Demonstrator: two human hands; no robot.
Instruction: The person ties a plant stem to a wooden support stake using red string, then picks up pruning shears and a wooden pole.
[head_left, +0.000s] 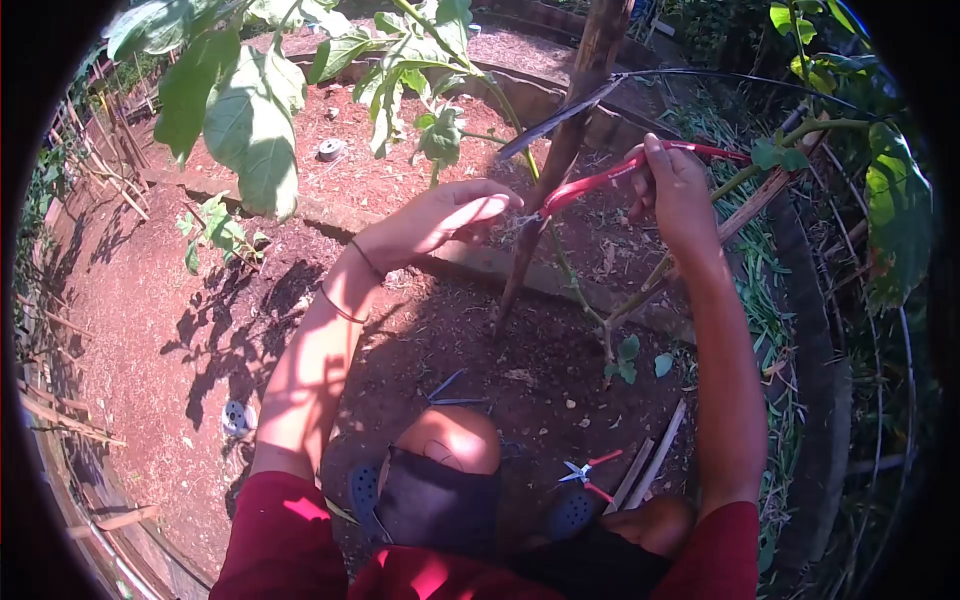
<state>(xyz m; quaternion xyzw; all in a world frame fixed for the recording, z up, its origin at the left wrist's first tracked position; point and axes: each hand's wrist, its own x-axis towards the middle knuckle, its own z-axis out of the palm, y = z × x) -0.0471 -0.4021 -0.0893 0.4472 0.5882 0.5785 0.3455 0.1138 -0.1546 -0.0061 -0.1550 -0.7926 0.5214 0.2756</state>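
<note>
My right hand (672,190) is closed around a long red-handled tool (600,181), held in front of a wooden stake (565,140). The tool's tip points left, toward my left hand (450,218). My left hand is raised left of the stake, thumb and fingers close together around something thin and pale near the tip, too small to name. A dark strip (565,122) crosses the stake above the tool. Beside the stake grows a leafy plant with a green stem (505,105).
Red-handled pruning shears (590,473) lie on the soil near my feet, beside wooden sticks (655,455). A small plant (222,232) stands at left. Large leaves (250,125) hang at upper left. Boards (480,262) edge the bed.
</note>
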